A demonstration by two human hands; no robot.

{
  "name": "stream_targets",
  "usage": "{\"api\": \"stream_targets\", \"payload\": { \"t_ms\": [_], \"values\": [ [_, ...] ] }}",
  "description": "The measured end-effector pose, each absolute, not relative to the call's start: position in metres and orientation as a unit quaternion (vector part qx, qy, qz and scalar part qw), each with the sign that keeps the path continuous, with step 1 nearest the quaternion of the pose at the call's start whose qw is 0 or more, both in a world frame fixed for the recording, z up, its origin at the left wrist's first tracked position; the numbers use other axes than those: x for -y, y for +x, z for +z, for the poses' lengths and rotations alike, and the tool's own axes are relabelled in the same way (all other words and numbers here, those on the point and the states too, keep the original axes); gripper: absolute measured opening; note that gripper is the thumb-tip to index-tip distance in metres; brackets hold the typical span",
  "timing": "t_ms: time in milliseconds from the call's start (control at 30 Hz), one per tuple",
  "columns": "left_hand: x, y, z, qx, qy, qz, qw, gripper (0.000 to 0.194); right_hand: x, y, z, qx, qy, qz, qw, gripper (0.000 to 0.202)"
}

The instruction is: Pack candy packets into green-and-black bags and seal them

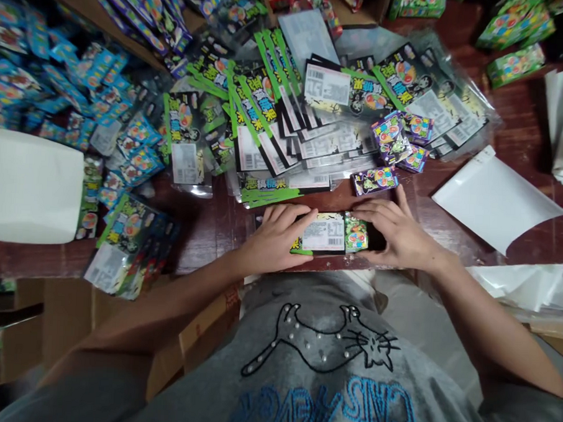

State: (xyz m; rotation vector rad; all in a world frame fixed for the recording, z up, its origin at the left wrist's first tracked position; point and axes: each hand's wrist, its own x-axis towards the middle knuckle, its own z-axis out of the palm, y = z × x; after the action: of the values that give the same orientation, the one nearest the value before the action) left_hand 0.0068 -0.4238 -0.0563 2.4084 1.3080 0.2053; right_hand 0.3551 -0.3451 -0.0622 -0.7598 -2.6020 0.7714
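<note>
At the table's front edge my left hand grips a black-and-green printed plastic bag with a white label, thumb on the near side and fingers over the far side. A small green candy box sits at the bag's right end; whether it is fully inside the bag I cannot tell. My right hand curls around that box, fingertips on its far corner and thumb at its near corner, with a dark gap under the palm. Just beyond lie several small purple boxes.
A spread pile of printed bags covers the middle. Many blue boxes heap at left beside a white tray. More bags overhang the front edge. Green boxes stand far right, near a white sheet.
</note>
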Motion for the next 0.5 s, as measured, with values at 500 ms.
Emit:
{"api": "stream_targets", "payload": {
  "t_ms": [500],
  "values": [
    [0.427,0.060,-0.026,-0.636,0.689,0.233,0.258,0.117,0.356,0.330,-0.044,0.756,-0.391,0.416,0.320,0.067]
  ]
}}
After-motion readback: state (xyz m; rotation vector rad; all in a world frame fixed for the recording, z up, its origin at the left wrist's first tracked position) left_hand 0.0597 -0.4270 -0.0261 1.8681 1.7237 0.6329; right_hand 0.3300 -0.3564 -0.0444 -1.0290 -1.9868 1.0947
